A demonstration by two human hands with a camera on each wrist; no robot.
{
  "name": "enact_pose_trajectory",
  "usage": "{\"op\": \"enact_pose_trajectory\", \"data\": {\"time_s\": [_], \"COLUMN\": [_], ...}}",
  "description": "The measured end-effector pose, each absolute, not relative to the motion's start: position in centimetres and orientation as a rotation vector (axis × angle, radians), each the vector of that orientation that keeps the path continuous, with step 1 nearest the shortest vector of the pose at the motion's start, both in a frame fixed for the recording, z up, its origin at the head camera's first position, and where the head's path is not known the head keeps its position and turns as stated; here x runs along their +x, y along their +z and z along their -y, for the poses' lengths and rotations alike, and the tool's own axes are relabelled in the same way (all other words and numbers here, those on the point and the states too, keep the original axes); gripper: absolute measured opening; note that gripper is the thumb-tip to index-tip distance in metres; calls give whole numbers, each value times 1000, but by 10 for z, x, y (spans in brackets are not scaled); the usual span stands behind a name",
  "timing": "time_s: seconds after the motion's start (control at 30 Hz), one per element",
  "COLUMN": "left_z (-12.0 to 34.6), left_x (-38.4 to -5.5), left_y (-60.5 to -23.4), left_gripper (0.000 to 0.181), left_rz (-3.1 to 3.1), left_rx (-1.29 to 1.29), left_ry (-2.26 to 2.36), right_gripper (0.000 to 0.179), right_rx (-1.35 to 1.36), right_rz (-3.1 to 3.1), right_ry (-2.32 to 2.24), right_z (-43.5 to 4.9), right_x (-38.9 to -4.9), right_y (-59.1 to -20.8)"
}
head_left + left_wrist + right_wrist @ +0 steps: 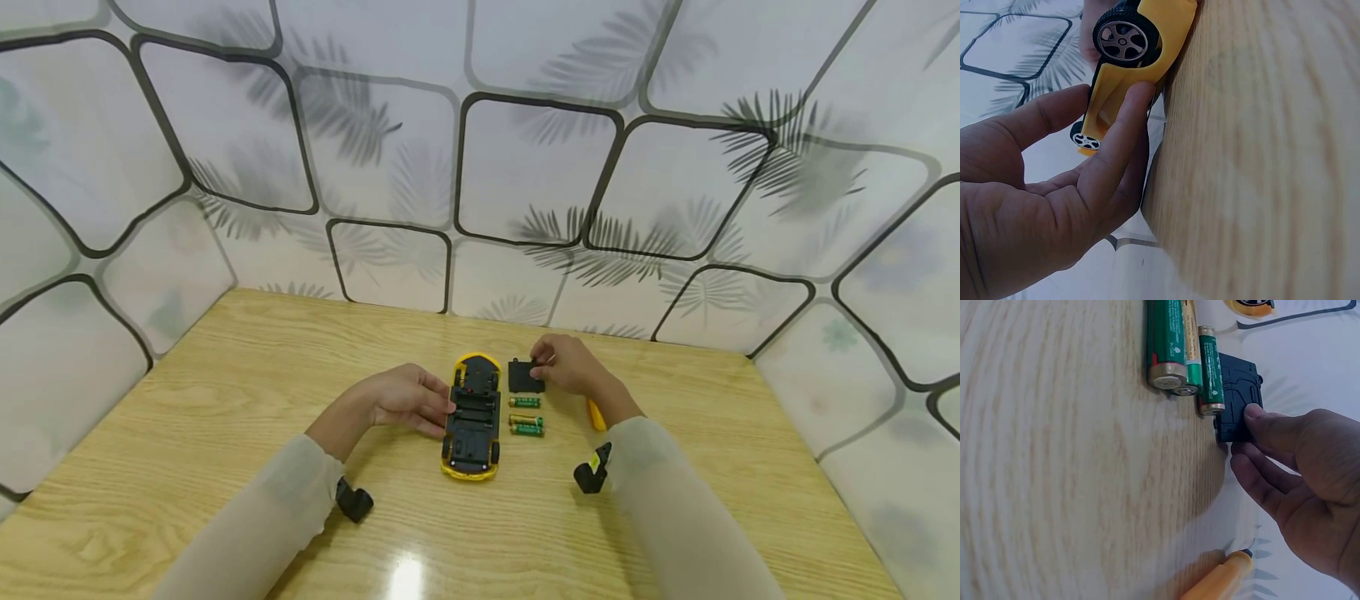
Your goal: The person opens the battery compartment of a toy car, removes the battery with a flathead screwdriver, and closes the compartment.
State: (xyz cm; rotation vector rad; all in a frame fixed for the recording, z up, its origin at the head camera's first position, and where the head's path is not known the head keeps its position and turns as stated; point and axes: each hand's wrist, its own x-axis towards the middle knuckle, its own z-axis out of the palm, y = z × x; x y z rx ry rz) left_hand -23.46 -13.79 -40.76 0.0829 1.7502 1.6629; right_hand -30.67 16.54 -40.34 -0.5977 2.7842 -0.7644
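Observation:
A yellow toy car [472, 442] lies upside down on the table, its black underside up and its battery compartment uncovered. My left hand [408, 400] holds the car's left side, a finger over its upper edge and others along the yellow body [1119, 87]. To the car's right, my right hand [566, 362] pinches the edge of a black battery cover [522, 379], thumb on its face, as the right wrist view shows. Three green batteries [527, 431] lie just below the cover, one [1211, 375] close beside it and two together.
A yellow-orange tool with a dark tip [1219, 578] lies on the wooden table [285, 400], partly behind my right forearm. Patterned wall covering [397, 267] rises at the table's back and sides. A black wrist camera [592, 473] sits by my right sleeve.

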Motion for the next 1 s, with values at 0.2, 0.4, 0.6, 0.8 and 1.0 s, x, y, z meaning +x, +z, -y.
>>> {"op": "enact_pose_trajectory", "data": {"time_s": [0.2,0.4,0.6,0.8,1.0], "left_z": [138,138,138,138,138], "left_x": [-235,-235,-235,-235,-235], "left_y": [-407,-407,-408,-409,-410], "left_gripper": [50,49,48,46,47], "left_rz": [-1754,-1762,-1762,-1768,-1765], "left_rx": [88,87,79,69,64], "left_ry": [1656,1659,1664,1666,1667], "right_gripper": [23,24,26,26,24], "right_rx": [-553,-520,-487,-506,-578], "right_rz": [-2803,-2776,-2725,-2717,-2710], "right_ry": [-876,-1032,-1220,-1340,-1443], "right_z": [-168,-172,-177,-178,-177], "right_x": [-306,-304,-300,-294,-286], "right_y": [-405,-405,-400,-395,-393]}}
